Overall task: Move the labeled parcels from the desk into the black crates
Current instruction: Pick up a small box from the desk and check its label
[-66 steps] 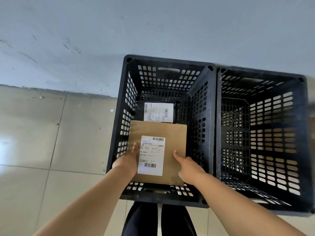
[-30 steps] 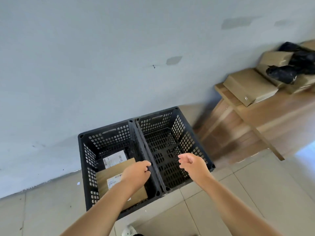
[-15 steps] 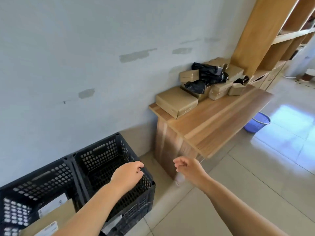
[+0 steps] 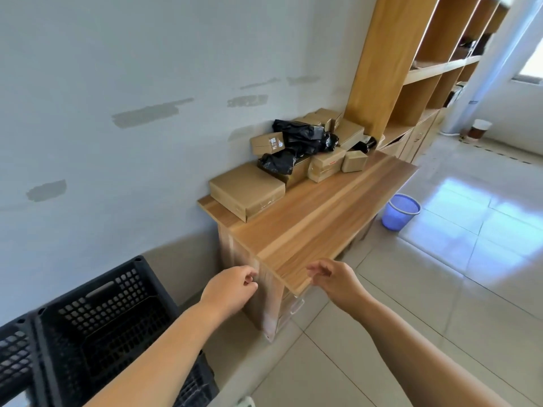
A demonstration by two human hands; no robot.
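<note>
Several brown cardboard parcels lie on the wooden desk against the wall. The nearest is a flat wide box; behind it are smaller boxes mixed with black plastic bags. A black crate stands on the floor at lower left, with the corner of a second crate at the frame's left edge. My left hand and my right hand hover in front of the desk's near corner, fingers loosely curled, holding nothing.
A tall wooden shelf unit stands past the desk's far end. A blue wastebasket sits on the tiled floor to the right of the desk. A white-and-brown bin is far right by a column.
I let go of the labelled parcel in the left crate. My view has swung right from the crates to the desk, and both empty hands came up toward its near corner.
</note>
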